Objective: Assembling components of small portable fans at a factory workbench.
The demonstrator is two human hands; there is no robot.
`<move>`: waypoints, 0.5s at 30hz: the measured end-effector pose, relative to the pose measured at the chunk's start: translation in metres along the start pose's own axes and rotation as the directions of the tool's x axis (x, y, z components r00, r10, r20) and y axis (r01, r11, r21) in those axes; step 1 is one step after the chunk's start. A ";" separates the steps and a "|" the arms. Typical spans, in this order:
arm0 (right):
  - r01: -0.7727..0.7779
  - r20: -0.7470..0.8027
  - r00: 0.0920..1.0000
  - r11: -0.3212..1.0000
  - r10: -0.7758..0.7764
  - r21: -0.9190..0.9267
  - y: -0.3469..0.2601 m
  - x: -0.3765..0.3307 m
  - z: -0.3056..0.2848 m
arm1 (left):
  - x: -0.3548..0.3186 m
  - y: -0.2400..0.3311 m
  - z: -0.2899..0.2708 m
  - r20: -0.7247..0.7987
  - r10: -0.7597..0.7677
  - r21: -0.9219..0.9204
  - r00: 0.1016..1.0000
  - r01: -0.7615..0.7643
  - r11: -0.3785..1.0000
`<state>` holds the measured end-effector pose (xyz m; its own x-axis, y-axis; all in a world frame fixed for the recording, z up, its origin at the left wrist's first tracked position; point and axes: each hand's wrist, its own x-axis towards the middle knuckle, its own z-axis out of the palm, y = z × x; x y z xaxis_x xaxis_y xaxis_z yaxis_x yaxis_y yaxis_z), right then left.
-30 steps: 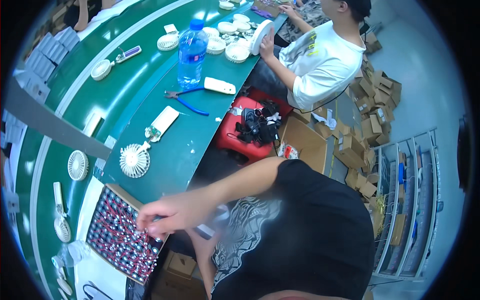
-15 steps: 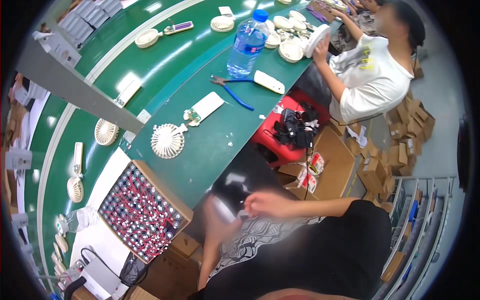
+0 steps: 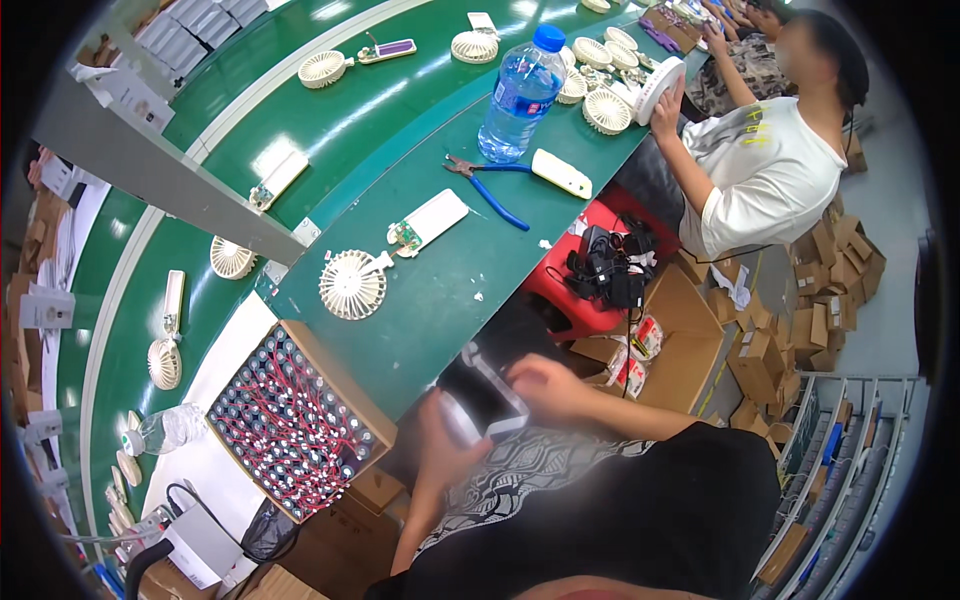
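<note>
Currently, the left hand (image 3: 445, 448) is clamped on a white casing (image 3: 462, 424), blurred and dark between its pale edges, right of the box (image 3: 345, 392), while the right hand (image 3: 552, 388) adjoins it, finger closure indiscernible.

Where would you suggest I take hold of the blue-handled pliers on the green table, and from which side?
Probably mid-length on the lower blue handle of the pliers, coming from the nearby table edge: with the handles spread, it slants toward that edge, while the upper handle ends by the cream casing.
</note>
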<state>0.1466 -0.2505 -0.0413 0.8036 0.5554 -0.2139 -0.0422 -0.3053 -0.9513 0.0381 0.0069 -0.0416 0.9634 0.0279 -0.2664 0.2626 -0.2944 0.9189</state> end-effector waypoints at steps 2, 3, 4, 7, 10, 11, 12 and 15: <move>-0.030 0.063 0.998 0.999 0.028 0.030 -0.005 0.008 0.011 | 0.004 -0.006 0.004 -0.008 0.018 -0.030 1.000 -0.018 0.999; -0.064 0.124 0.991 0.996 0.056 0.059 -0.008 0.012 0.018 | 0.006 -0.008 0.007 -0.014 0.036 -0.060 0.999 -0.036 0.998; -0.098 0.183 0.980 0.991 0.081 0.085 -0.009 0.012 0.021 | 0.006 -0.009 0.008 -0.019 0.055 -0.089 0.998 -0.056 0.994; -0.061 0.199 0.977 0.994 0.077 -0.085 -0.003 0.005 0.025 | 0.008 0.010 0.016 0.024 0.088 -0.431 0.996 -0.069 0.900; -0.205 0.142 0.967 0.977 0.212 -0.064 0.008 0.006 0.023 | 0.018 0.013 0.020 0.197 0.142 -0.603 0.970 0.005 0.798; -0.350 0.120 0.932 0.935 0.341 0.057 0.014 0.010 0.024 | 0.022 0.011 0.022 0.325 0.160 -0.610 0.932 0.078 0.789; -0.475 0.116 0.880 0.860 0.461 0.185 0.019 0.014 0.026 | 0.029 0.009 0.021 0.449 0.176 -0.603 0.876 0.152 0.783; -0.523 0.106 0.852 0.819 0.514 0.235 0.029 0.021 0.019 | 0.046 0.024 0.018 0.603 0.170 -0.584 0.780 0.286 0.760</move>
<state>0.1508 -0.2326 -0.0777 0.5999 0.3979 -0.6941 -0.5943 -0.3593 -0.7195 0.0879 -0.0161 -0.0374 0.7640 -0.6040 -0.2270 0.5059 0.3423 0.7918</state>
